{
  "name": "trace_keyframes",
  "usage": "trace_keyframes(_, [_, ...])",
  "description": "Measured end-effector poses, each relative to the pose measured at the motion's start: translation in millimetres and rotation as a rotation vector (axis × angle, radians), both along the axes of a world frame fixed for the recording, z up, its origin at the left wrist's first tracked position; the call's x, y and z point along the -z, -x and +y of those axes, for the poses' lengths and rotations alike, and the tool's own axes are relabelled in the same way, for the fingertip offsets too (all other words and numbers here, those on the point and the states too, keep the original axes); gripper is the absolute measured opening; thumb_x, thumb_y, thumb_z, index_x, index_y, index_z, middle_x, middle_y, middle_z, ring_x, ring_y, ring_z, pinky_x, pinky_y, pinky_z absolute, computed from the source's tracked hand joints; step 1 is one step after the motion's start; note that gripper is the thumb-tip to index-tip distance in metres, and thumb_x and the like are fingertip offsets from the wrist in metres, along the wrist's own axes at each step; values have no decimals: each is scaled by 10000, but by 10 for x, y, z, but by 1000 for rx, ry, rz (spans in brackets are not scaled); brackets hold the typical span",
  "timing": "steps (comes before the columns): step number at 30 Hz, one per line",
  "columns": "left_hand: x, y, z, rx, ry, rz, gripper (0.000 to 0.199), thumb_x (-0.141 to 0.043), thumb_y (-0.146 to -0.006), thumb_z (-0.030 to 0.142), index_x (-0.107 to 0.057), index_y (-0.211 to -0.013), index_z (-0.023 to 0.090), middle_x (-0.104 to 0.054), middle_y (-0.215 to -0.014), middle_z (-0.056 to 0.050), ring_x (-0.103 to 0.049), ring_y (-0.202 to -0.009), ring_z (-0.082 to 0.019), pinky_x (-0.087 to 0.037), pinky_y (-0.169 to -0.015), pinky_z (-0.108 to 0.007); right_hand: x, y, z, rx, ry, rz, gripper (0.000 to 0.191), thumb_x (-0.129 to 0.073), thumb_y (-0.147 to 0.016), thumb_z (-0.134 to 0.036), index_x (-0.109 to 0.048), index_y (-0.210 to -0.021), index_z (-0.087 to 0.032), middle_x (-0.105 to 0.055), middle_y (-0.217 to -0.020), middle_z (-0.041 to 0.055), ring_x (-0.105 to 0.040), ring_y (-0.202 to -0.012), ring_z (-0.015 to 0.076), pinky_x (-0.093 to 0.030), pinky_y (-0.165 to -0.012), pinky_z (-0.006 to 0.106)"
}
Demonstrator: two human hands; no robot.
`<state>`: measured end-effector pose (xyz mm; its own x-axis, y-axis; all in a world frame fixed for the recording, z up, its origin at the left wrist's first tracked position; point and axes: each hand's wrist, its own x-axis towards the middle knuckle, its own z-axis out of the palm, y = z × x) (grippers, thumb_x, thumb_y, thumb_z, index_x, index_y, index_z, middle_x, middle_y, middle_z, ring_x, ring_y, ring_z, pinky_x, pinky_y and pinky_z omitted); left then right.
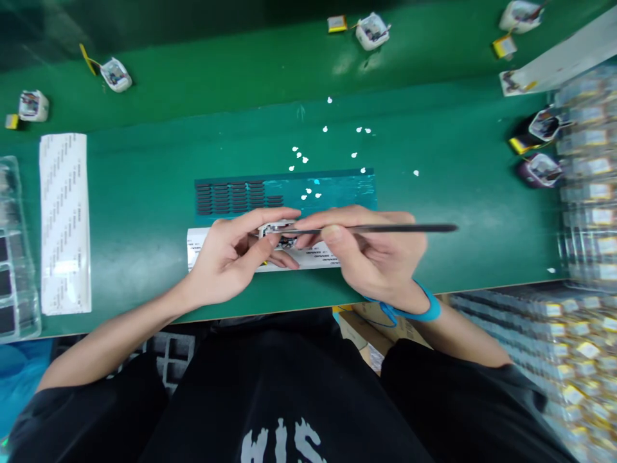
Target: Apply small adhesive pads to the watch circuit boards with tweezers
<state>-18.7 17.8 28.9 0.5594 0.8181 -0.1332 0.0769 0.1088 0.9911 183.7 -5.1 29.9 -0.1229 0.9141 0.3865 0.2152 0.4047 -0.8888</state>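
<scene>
Between thumb and fingers, my left hand (231, 260) holds a small white electronics housing (270, 227) with circuitry showing inside. My right hand (371, 251) grips a pair of dark tweezers (400, 228), held almost level with the tip pointing left into the housing. The right fingertips are close against the housing, and its lower part is hidden by the fingers. A bit of yellow shows below the left thumb. Under both hands lies a printed white strip (318, 257). Just beyond them is a blue sheet (337, 186) carrying rows of thin black pieces (231, 198).
Small white stickers (305, 160) are scattered over the green table (159, 161). Similar housings with yellow batteries stand along the back, including a white one (372, 31). Stacked clear trays (592, 180) line the right. At left lie another printed strip (65, 225) and a clear tray (19, 257).
</scene>
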Motion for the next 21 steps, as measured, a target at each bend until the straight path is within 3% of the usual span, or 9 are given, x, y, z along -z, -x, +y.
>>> trace_keyframes(4, [-48,38,87,-98,-134,50,265,-575,-989,215,-635,-1242,162,-765,-1026,-76,-783,-729,-206,-686,-707,-331,-248,-196,113,7,-111,-162,195,-577,-990,-249,-736,-1099,-277,-783,-986,16,-735,-864,176,-603,-698,316])
trace_keyframes(6, [-51,55,142,-187,-208,66,266,-594,-983,222,-633,-1238,160,-729,-1166,-103,-775,-741,-183,-677,-727,-325,-274,-267,220,23,-62,-276,209,-545,-1009,-260,-742,-1077,-286,-774,-1040,6,-731,-891,163,-601,-745,315])
trace_keyframes(9, [-35,83,224,-247,-262,119,232,-578,-994,257,-646,-1193,158,-728,-1166,-96,-754,-763,-163,-649,-757,-315,-114,-304,393,-57,-38,-348,206,-569,-1003,-296,-764,-994,-232,-783,-1013,13,-736,-883,171,-595,-778,325])
trace_keyframes(14, [-9,132,312,-137,-457,422,211,-540,-1007,289,-699,-1085,175,-758,-1067,-59,-711,-935,-198,-558,-802,-307,244,-285,544,-183,14,-384,247,-553,-1011,-278,-778,-949,-196,-774,-1094,47,-731,-951,189,-559,-763,328])
trace_keyframes(18, [56,130,336,10,-653,575,230,-494,-1012,232,-697,-1107,180,-747,-1071,-57,-682,-977,-211,-527,-816,-322,344,-280,525,-168,-19,-400,213,-565,-1004,-258,-770,-993,-200,-780,-1067,34,-717,-868,166,-542,-712,310])
trace_keyframes(21, [141,108,335,64,-783,596,248,-462,-1016,198,-687,-1109,154,-731,-1058,-80,-651,-1005,-231,-512,-871,-368,348,-278,523,-178,-145,-505,216,-544,-1004,-210,-742,-1091,-203,-782,-1031,27,-708,-889,166,-557,-719,301])
